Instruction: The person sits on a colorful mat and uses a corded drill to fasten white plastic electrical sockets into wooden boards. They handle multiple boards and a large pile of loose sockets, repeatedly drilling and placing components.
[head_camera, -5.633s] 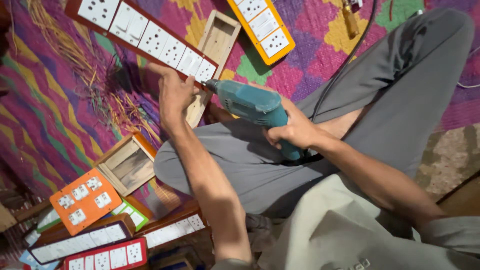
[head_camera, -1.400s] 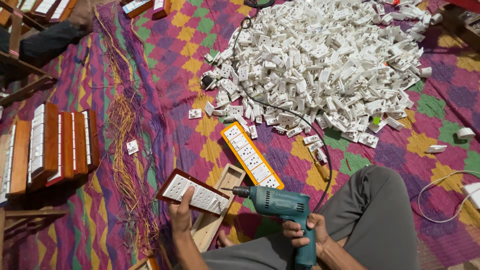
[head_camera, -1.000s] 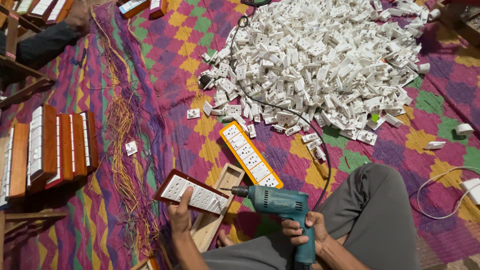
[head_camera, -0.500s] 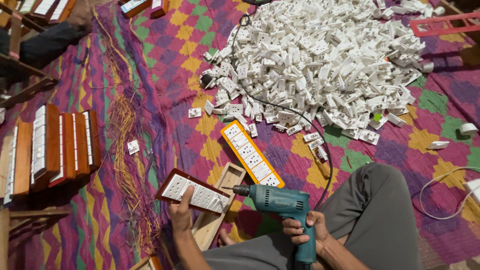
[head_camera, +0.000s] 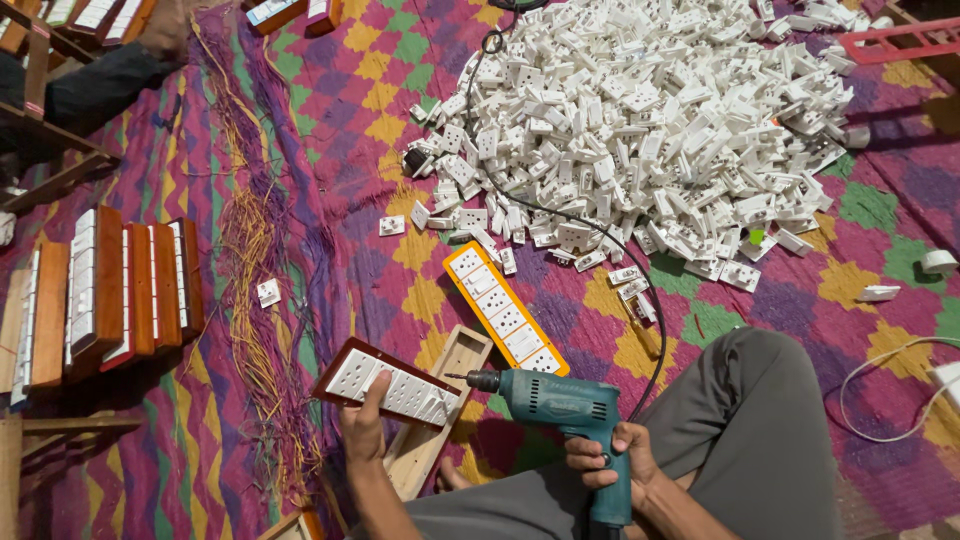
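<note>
Purple, yellow and green woven mat (head_camera: 400, 110), heaped at its far side with white socket modules (head_camera: 640, 120).
Near that heap, toward the person, the left hand (head_camera: 362, 430) pinches a brown-framed socket board (head_camera: 392, 384) over a wooden box (head_camera: 436, 412); the right hand (head_camera: 610, 462) is wrapped round a teal drill (head_camera: 560, 408), bit pointing at the board.

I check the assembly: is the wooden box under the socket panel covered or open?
Mostly open: the red-framed panel covers only part of the wooden box, whose hollow shows.
</note>
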